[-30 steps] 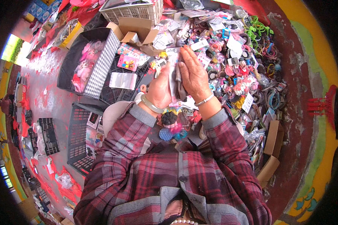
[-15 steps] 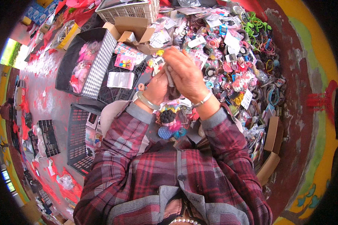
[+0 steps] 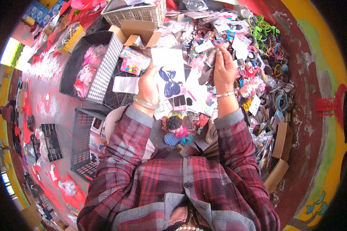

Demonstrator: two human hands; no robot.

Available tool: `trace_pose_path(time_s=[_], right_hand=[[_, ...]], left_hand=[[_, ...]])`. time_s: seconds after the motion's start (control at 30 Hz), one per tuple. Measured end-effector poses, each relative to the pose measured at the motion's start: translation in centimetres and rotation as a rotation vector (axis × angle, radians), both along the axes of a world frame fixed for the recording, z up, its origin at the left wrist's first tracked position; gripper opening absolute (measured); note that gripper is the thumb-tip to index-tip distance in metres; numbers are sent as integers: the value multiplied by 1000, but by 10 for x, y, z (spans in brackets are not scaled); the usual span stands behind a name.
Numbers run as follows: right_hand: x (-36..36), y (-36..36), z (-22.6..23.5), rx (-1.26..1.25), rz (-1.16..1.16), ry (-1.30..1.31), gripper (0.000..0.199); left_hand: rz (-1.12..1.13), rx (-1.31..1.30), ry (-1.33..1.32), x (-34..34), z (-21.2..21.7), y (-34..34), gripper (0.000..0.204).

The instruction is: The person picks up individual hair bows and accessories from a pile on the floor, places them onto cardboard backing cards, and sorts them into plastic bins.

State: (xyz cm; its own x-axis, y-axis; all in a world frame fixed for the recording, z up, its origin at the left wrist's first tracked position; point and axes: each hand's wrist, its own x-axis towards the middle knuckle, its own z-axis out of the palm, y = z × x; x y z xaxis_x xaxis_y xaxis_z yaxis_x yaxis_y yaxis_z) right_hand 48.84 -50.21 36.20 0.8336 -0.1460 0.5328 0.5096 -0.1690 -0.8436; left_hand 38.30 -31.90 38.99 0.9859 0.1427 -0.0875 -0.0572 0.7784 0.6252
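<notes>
My left hand [image 3: 147,85] grips the left edge of a white card [image 3: 166,57], closed on it. A dark navy bow-shaped piece [image 3: 169,81] shows on the card's face. Opposite it, my right hand [image 3: 224,73] is raised over the heap with its fingers pinched together. From them hangs a limp grey-brown piece of fabric [image 3: 207,69], whose exact kind I cannot make out. Between my forearms lies a cluster of hair ties with a black scrunchie [image 3: 174,123] and a blue dotted round piece [image 3: 170,139].
Packaged hair accessories [image 3: 246,73] form a big heap at the right. To the left stand a houndstooth-patterned bin [image 3: 102,71] with pink fluffy items and a black plastic crate [image 3: 81,142]. An open cardboard box [image 3: 137,29] and a beige basket [image 3: 137,15] stand at the back.
My hands have parted from being pressed together around the grey-brown fabric. The right hand moved right with it; the left moved left, and the white card now shows beside it.
</notes>
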Motion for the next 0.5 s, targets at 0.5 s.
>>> trace_pose_path(time_s=[0.5], right_hand=[[-67, 58, 13, -626, 405, -187, 43]], left_hand=[[-91, -145, 62, 4, -14, -13, 48]])
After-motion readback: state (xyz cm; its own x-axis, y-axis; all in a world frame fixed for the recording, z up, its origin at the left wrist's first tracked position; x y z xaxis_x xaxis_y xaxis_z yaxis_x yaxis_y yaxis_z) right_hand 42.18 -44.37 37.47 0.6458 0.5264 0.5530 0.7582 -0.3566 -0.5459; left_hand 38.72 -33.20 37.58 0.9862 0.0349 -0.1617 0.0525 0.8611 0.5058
